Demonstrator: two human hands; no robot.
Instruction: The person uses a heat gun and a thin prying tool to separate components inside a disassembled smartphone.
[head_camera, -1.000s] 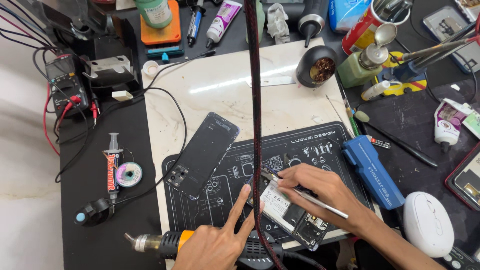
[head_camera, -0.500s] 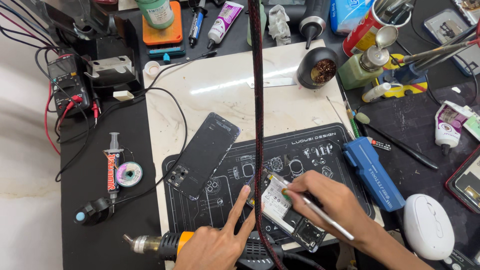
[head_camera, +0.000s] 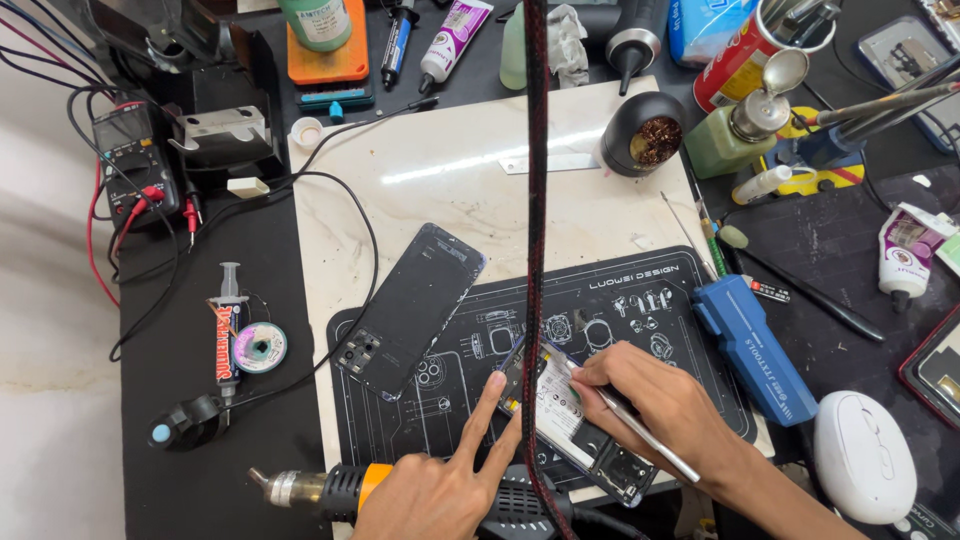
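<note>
— What sits nearest the camera?

— The left hand, low in the view, index and middle fingers spread in a V, their tips pressing the near edge of the opened phone. It grips nothing; the fingers are apart. Beneath its palm lies a hot-air tool with an orange collar and metal nozzle.

— And the right hand?

— The right hand comes in from the lower right, wrist bent, fingers pinched together on thin metal tweezers, tip down on the phone's inner board.

— Where does the phone lie?

— Tilted on the black repair mat, which rests on a pale marble slab. Its black back cover lies just beside it to the left, camera holes toward the near end.

— Further out?

— A blue tool case right of the mat, a white mouse near it. Left, a syringe and solder-wick spool. Far back, a brass-wool tip cleaner and a multimeter. A braided cable hangs down across the middle.
</note>
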